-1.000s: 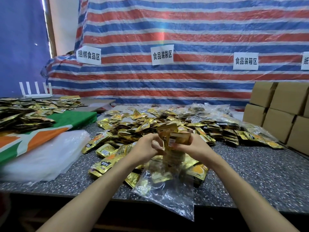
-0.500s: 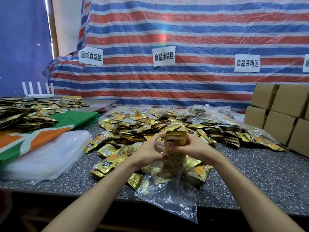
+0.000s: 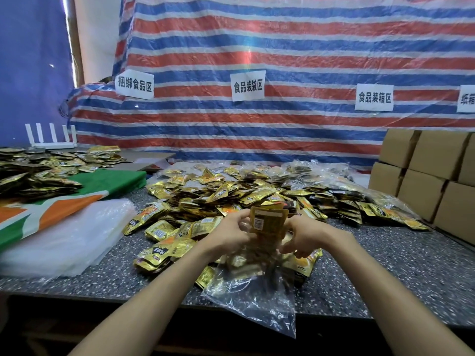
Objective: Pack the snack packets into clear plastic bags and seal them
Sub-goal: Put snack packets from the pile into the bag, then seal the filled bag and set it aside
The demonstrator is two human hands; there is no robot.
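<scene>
A wide heap of gold snack packets [image 3: 231,194] is spread over the middle of the table, reaching from its far edge to just beside the hands. Stacked cardboard boxes [image 3: 424,183] are set at the right end. A pile of flat clear sheets [image 3: 64,240] is laid at the left, partly overlapped by a green, orange and white cloth [image 3: 54,206], on which a second heap of packets [image 3: 33,173] is piled. Filled clear bags [image 3: 323,176] are seen behind the main heap, and a white router [image 3: 51,140] is stood at the far left.

A bundle of packets [image 3: 268,222] is held upright between the hands, over the near edge of the heap. Its left edge is gripped by the curled fingers of the left hand [image 3: 228,235]. Its lower part is sunk into the mouth of a clear plastic bag [image 3: 257,301], whose plastic is pinched by the curled fingers of the right hand [image 3: 305,235]; this area is blurred. The bag is draped over loose packets and hangs past the table's front edge.

The table [image 3: 398,265] is topped in dark speckled stone. The wall behind is covered by a red, white and blue striped tarpaulin [image 3: 282,55], to which white paper signs [image 3: 247,86] are fixed. A blue sheet [image 3: 30,60] is hung at the left.
</scene>
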